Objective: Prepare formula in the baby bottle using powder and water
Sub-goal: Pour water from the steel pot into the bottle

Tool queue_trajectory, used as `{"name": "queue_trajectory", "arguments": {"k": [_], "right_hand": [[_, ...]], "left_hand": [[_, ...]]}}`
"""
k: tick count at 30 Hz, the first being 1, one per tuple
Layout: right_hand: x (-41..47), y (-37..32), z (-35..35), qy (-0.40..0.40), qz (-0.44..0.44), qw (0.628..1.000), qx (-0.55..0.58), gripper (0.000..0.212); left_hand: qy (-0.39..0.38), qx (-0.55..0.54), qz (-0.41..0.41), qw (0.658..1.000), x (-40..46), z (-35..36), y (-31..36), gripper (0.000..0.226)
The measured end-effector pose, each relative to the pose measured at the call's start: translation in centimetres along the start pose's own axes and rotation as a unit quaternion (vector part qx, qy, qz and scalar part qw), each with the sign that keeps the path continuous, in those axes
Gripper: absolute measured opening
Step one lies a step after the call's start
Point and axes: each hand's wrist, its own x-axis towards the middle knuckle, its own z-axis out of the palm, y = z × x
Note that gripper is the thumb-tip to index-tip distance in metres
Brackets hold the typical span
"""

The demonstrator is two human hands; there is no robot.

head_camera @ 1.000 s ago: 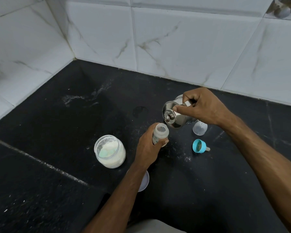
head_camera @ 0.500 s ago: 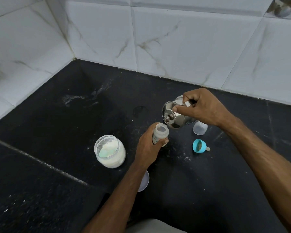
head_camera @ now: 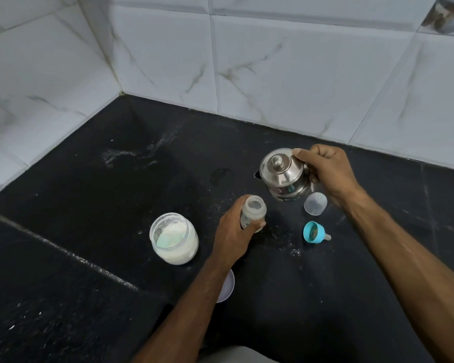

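Illumination is soft, diffuse and moderately dim, with no single source visible. The white marble-patterned wall tiles read bright grey without blown highlights, while the black countertop absorbs light and shows faint grain. Shadows are weak and lie close under both forearms. The steel kettle, gripped in the right hand, carries small specular glints beside the fingertips. Wide-angle distortion bows the tile joints toward the frame edges. Focus is slightly soft overall, softer at the corners.
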Motion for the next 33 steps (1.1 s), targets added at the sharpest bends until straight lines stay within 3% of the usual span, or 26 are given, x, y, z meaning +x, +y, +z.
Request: {"name": "queue_trajectory", "arguments": {"k": [6, 14, 20, 28, 33], "right_hand": [[2.7, 3.0, 2.9, 0.036, 0.075, 0.993, 0.085, 0.034], [6.2, 6.1, 8.9, -0.013, 0.140, 0.982, 0.129, 0.010], [7.5, 6.6, 11.6, -0.071, 0.184, 0.969, 0.151, 0.020], [8.2, 7.5, 12.8, -0.080, 0.206, 0.961, 0.168, 0.032], [8.2, 8.2, 12.8, -0.073, 0.217, 0.957, 0.175, 0.028]], "left_hand": [[0.003, 0.005, -0.021, 1.000, -0.2, -0.1, 0.7, 0.048], [0.009, -0.023, -0.020, 0.999, -0.2, 0.0, 0.9, 0.047], [0.004, -0.017, -0.040, 0.999, -0.2, 0.0, 1.0, 0.054], [0.008, -0.017, -0.055, 0.998, -0.1, 0.0, 0.9, 0.055], [0.008, -0.023, -0.059, 0.998, -0.1, 0.1, 0.7, 0.057]]}}
